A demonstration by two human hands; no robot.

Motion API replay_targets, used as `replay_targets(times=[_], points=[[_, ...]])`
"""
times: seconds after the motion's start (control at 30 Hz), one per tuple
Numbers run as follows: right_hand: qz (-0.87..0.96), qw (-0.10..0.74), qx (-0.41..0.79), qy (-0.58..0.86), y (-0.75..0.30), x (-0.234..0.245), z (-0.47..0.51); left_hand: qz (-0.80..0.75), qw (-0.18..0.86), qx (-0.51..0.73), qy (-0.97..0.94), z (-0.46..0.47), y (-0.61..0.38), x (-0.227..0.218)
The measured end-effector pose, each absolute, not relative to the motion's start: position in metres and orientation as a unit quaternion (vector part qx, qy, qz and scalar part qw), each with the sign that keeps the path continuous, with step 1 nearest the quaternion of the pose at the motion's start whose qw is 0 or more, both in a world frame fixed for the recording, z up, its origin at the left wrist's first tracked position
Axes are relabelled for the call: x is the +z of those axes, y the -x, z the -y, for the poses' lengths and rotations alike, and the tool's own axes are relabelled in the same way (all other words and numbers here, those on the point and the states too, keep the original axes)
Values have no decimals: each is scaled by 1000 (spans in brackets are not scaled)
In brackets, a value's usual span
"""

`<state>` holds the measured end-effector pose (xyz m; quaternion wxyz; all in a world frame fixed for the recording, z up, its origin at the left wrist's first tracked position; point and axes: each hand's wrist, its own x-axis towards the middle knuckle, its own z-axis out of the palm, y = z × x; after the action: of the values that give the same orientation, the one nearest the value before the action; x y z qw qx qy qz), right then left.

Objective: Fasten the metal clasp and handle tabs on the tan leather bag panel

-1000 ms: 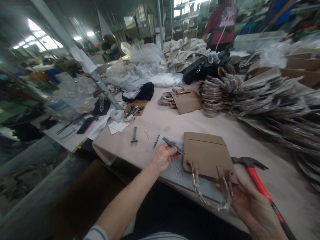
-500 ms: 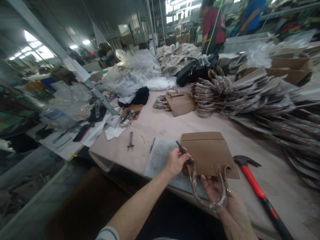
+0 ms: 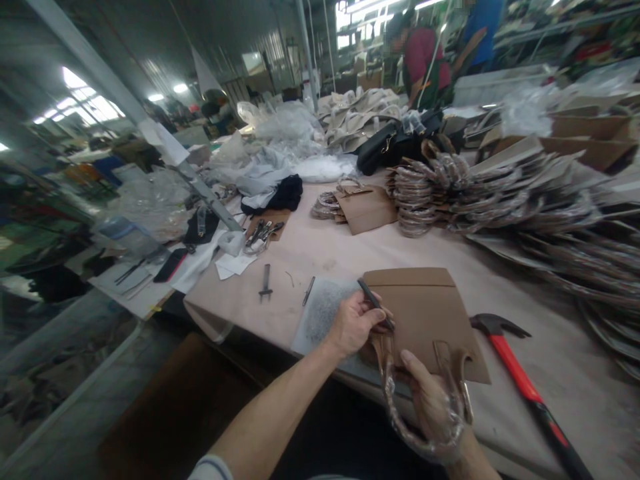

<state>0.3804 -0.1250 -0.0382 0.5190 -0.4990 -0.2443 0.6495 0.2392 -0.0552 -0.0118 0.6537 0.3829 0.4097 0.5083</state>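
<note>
My left hand [image 3: 354, 323] grips a dark, slim metal rod [image 3: 369, 294], its lower end over the base of a handle. Below it lies a brown bag panel [image 3: 425, 303] with a plastic-wrapped loop handle [image 3: 400, 423] hanging toward me over the table edge. My right hand [image 3: 433, 397] is inside the loop at the panel's lower edge, thumb on the near side and the other fingers mostly hidden; it appears to pinch the panel edge. A pale, speckled slab [image 3: 320, 317] lies partly under the panel, beside my left hand.
A red-and-black claw hammer [image 3: 515, 367] lies right of the panel. A caliper-like tool [image 3: 265, 283] and a thin pen-like tool [image 3: 309, 291] lie left. Stacked wrapped-handle panels [image 3: 500, 187] fill the right side. Another brown panel [image 3: 367, 210] lies farther back. Co-workers stand behind.
My right hand has turned from palm-up under the panel edge to thumb-on-top within the loop. The panel's near right corner and the handle have shifted slightly toward me. My left hand keeps the rod.
</note>
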Motion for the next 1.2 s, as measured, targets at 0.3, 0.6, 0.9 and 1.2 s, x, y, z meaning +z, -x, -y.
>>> replay_targets(times=[0.3,0.6,0.9,1.2], points=[[203,513,689,470,-374,-27,144,-399,636,540,-380,82,-240,8],[174,534,719,409,-365,-29,154,-401,674,516,-346,88,-226,7],[202,469,734,448,-369,-41,162,-378,676,528,-348,101,-225,2],[193,506,722,432,-362,-39,161,-401,645,521,-389,105,-224,5]])
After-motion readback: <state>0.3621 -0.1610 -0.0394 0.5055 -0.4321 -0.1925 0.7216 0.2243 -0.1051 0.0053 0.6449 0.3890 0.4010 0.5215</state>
